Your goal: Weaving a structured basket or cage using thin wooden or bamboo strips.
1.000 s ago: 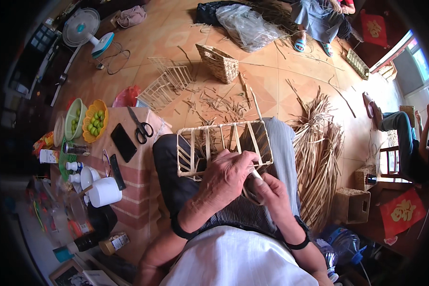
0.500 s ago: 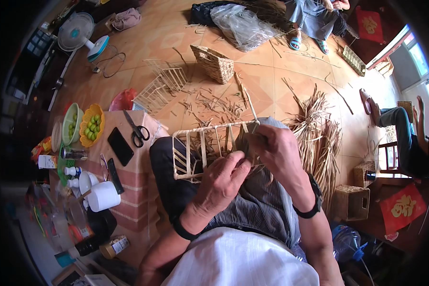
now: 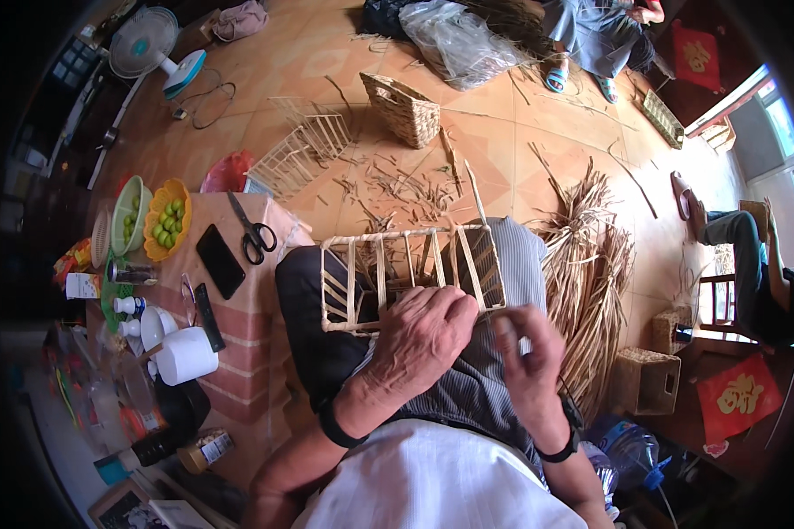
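Note:
A partly woven rectangular basket frame [image 3: 380, 271] of pale, wrapped rods rests across my lap, with flat strips spanning its side. A long strand sticks up from its far right corner toward the floor. My left hand [image 3: 423, 333] is closed over the near edge of the frame, knuckles up, and its fingertips are hidden. Just off the near right corner is my right hand [image 3: 535, 357], its fingers bent and smeared by motion. Whether a strand lies between them cannot be made out. Both wrists wear dark bands.
Left is a table [image 3: 265, 331] with scissors [image 3: 258, 240], a phone [image 3: 221, 262], a yellow fruit bowl [image 3: 161, 251] and a white roll [image 3: 188, 356]. Dried stalks [image 3: 587, 256] lie to the right. Ahead stand a woven basket [image 3: 406, 113] and another frame [image 3: 304, 150]. Two people sit farther off.
My right hand has moved down and toward me, off the frame's far right part, baring its right end. My left hand has shifted slightly right along the near edge.

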`<state>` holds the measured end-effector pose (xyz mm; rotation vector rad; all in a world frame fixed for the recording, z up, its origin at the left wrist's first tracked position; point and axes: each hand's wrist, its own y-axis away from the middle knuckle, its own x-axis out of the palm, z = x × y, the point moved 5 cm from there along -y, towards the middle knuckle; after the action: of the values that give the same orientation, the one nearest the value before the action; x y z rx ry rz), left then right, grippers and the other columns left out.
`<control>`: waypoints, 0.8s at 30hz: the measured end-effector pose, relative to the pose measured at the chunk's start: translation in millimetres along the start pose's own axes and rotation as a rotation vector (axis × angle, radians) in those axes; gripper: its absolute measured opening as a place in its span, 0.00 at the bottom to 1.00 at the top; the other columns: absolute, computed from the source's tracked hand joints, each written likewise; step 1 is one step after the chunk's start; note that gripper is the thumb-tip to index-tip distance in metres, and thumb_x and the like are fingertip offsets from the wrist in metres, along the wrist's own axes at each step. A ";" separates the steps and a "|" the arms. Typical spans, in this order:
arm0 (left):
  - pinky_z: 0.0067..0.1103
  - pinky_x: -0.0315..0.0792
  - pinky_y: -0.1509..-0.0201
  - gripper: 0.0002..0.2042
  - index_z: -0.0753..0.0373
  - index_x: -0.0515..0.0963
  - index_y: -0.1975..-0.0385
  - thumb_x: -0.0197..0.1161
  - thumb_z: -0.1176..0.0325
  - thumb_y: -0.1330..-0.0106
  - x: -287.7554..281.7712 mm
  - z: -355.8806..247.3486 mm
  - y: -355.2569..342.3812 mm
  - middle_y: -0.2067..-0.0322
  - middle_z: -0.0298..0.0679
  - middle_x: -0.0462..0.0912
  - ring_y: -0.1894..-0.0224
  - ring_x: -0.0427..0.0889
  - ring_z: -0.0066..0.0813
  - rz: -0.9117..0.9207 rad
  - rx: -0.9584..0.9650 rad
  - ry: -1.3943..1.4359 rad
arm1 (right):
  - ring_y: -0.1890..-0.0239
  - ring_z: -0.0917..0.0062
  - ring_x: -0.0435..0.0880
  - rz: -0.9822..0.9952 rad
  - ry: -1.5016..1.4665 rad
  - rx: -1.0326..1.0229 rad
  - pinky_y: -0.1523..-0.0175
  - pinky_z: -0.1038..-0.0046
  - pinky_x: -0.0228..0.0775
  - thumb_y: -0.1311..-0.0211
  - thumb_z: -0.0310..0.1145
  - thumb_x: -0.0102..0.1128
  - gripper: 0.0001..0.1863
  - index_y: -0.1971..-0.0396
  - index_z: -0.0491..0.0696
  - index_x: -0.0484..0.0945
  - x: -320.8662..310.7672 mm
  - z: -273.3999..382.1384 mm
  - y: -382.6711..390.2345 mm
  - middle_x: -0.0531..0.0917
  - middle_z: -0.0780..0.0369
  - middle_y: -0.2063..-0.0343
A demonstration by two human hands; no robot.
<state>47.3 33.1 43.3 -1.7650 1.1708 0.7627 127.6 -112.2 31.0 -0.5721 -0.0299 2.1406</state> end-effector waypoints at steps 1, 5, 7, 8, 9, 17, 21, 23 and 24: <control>0.34 0.78 0.58 0.11 0.60 0.76 0.61 0.72 0.73 0.38 -1.6 -2.5 -2.1 0.63 0.39 0.83 0.63 0.85 0.40 -0.023 0.015 0.001 | 0.74 0.74 0.80 0.085 0.003 0.081 0.68 0.73 0.73 0.33 0.22 0.71 0.09 0.57 0.43 0.81 6.4 -5.3 9.4 0.82 0.59 0.68; 0.37 0.79 0.57 0.14 0.61 0.75 0.54 0.70 0.75 0.36 -2.5 -3.3 -7.4 0.68 0.41 0.85 0.64 0.87 0.44 0.040 -0.094 0.135 | 0.72 0.65 0.84 0.081 0.139 0.003 0.68 0.66 0.76 0.36 0.25 0.75 0.14 0.54 0.46 0.80 22.4 -11.1 23.3 0.84 0.57 0.64; 0.38 0.79 0.57 0.15 0.61 0.75 0.52 0.70 0.76 0.36 -1.7 -1.4 -8.0 0.69 0.41 0.85 0.63 0.88 0.45 0.081 -0.156 0.189 | 0.71 0.62 0.85 0.061 0.213 -0.031 0.67 0.64 0.77 0.37 0.26 0.76 0.15 0.54 0.47 0.80 25.5 -13.6 23.3 0.84 0.57 0.63; 0.38 0.80 0.56 0.15 0.62 0.75 0.51 0.69 0.76 0.35 -1.4 0.5 -7.8 0.68 0.42 0.86 0.62 0.88 0.46 0.103 -0.173 0.234 | 0.73 0.63 0.84 0.067 0.200 -0.061 0.68 0.65 0.76 0.36 0.27 0.75 0.14 0.56 0.46 0.80 27.3 -13.2 23.4 0.83 0.57 0.66; 0.38 0.80 0.55 0.15 0.63 0.75 0.50 0.69 0.76 0.34 -0.9 2.9 -7.0 0.67 0.43 0.86 0.62 0.88 0.46 0.125 -0.194 0.278 | 0.74 0.64 0.83 0.078 0.203 -0.047 0.69 0.66 0.75 0.35 0.28 0.75 0.12 0.58 0.45 0.80 27.2 -14.6 23.3 0.83 0.57 0.68; 0.37 0.80 0.58 0.13 0.61 0.81 0.54 0.74 0.75 0.37 -8.3 8.0 1.8 0.68 0.43 0.86 0.63 0.87 0.47 0.060 -0.059 0.362 | 0.78 0.68 0.73 0.124 0.010 0.191 0.71 0.70 0.66 0.28 0.24 0.67 0.05 0.64 0.41 0.78 7.8 -12.3 26.9 0.75 0.58 0.78; 0.37 0.79 0.62 0.09 0.61 0.83 0.63 0.75 0.76 0.40 -7.1 5.9 1.7 0.73 0.42 0.85 0.66 0.87 0.47 -0.033 -0.052 0.263 | 0.77 0.71 0.74 0.047 -0.034 0.105 0.69 0.71 0.68 0.29 0.19 0.63 0.05 0.66 0.41 0.76 11.1 -3.4 16.7 0.75 0.57 0.76; 0.37 0.79 0.63 0.08 0.61 0.83 0.64 0.75 0.76 0.40 -6.5 7.2 1.5 0.75 0.42 0.84 0.68 0.87 0.47 -0.065 -0.056 0.254 | 0.77 0.71 0.75 0.027 -0.050 0.061 0.69 0.71 0.69 0.31 0.17 0.61 0.06 0.67 0.41 0.75 16.6 1.3 13.8 0.76 0.57 0.76; 0.37 0.79 0.64 0.08 0.61 0.83 0.64 0.75 0.76 0.40 -6.5 6.7 1.4 0.75 0.42 0.84 0.68 0.87 0.47 -0.082 -0.042 0.245 | 0.76 0.70 0.75 0.050 -0.091 0.072 0.69 0.71 0.69 0.33 0.15 0.60 0.06 0.68 0.41 0.74 20.7 2.0 13.2 0.76 0.58 0.76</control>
<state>43.3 41.4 45.4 -1.9712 1.2401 0.5367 106.4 -103.7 21.7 -0.4372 0.0114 2.2059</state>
